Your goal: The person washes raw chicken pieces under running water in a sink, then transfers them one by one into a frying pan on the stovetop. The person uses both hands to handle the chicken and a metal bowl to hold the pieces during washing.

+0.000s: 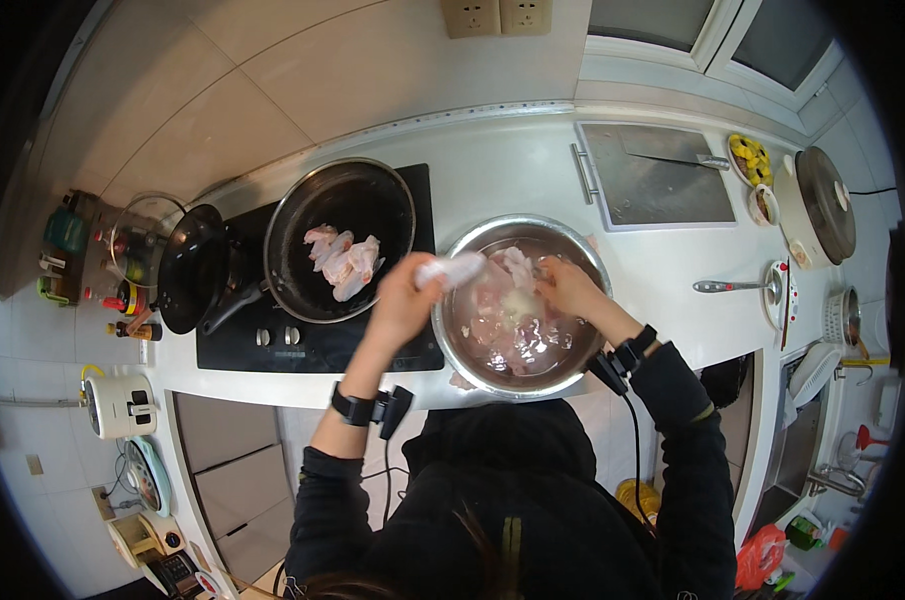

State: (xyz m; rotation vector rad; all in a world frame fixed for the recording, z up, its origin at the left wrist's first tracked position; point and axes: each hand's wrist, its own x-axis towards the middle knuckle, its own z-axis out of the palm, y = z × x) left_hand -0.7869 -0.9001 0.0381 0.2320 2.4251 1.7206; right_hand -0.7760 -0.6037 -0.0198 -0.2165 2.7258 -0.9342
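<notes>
My left hand (404, 300) grips a pale piece of raw poultry (452, 270), blurred, over the left rim of a steel bowl (524, 388). Cloudy water and several raw meat pieces (497, 300) fill much of the bowl. At its right side, my right hand (572, 289) has its fingertips among the pieces at the water's surface; whether they pinch one is unclear. Left of the bowl stands a black frying pan (287, 262) on the cooktop. Several raw chicken wing pieces (347, 262) lie together in it.
The black cooktop (362, 349) has two knobs in front. A lidded wok (190, 277) and bottles (134, 296) stand at left. Behind right, a cleaver (670, 157) lies on a cutting board (662, 195). A spoon (730, 286), small dishes (764, 204) and a lidded cooker (820, 206) are farther right.
</notes>
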